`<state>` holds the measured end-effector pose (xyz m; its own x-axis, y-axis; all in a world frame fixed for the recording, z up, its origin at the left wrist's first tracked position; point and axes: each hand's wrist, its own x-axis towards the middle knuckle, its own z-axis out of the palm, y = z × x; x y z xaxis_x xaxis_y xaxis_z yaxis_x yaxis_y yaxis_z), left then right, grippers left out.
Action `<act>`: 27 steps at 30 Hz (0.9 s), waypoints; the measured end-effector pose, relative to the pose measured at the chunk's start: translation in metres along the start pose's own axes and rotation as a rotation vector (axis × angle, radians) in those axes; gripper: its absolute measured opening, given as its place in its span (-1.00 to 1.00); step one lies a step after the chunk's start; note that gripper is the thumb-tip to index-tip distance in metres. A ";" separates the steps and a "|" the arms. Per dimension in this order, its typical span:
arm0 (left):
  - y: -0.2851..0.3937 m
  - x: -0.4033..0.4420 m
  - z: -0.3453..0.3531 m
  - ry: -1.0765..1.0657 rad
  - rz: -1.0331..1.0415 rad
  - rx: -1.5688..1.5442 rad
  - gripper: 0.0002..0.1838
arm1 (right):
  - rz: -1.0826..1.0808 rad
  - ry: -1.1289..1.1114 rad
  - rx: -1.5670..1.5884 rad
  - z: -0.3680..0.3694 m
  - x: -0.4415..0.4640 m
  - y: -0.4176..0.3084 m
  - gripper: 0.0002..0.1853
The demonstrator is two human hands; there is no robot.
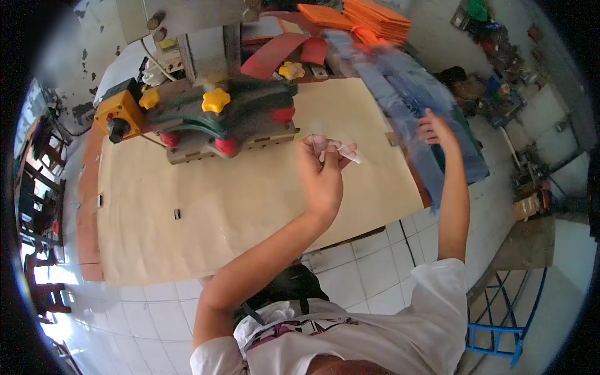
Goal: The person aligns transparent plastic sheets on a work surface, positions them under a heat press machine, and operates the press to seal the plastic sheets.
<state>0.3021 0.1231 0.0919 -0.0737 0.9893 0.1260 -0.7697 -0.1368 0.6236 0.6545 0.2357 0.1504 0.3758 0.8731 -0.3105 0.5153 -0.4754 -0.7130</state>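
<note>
My left hand (322, 165) is raised over the paper-covered table (262, 212), its fingers closed on a small clear plastic piece (350, 154). Out to the right, my right hand (435, 131) hangs over a heap of bluish plastic sheets (406, 106), fingers apart, with nothing visible in them. Whether its fingertips touch the sheets I cannot tell.
A machine (219, 119) with yellow knobs and red feet stands at the table's back left, beside a yellow switch box (119, 114). Orange sheets (375, 22) are stacked behind. A small dark piece (177, 214) lies on the paper. Blue metal legs (500, 328) stand lower right.
</note>
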 end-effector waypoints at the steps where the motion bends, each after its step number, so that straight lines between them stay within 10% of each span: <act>1: -0.001 -0.002 -0.001 0.007 0.004 0.007 -0.83 | -0.050 -0.030 0.058 -0.007 -0.002 0.006 -0.32; 20: 0.037 -0.029 -0.019 -0.053 0.132 0.077 -0.85 | -0.106 0.144 -0.236 0.002 0.054 -0.017 -0.80; 27: 0.140 -0.055 -0.086 0.152 0.279 0.285 -0.80 | 0.051 0.019 0.197 -0.039 0.058 0.001 -0.74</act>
<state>0.1440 0.0544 0.1058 -0.3639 0.9055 0.2182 -0.5024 -0.3881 0.7727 0.7070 0.2813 0.1563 0.4126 0.8456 -0.3388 0.3351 -0.4867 -0.8067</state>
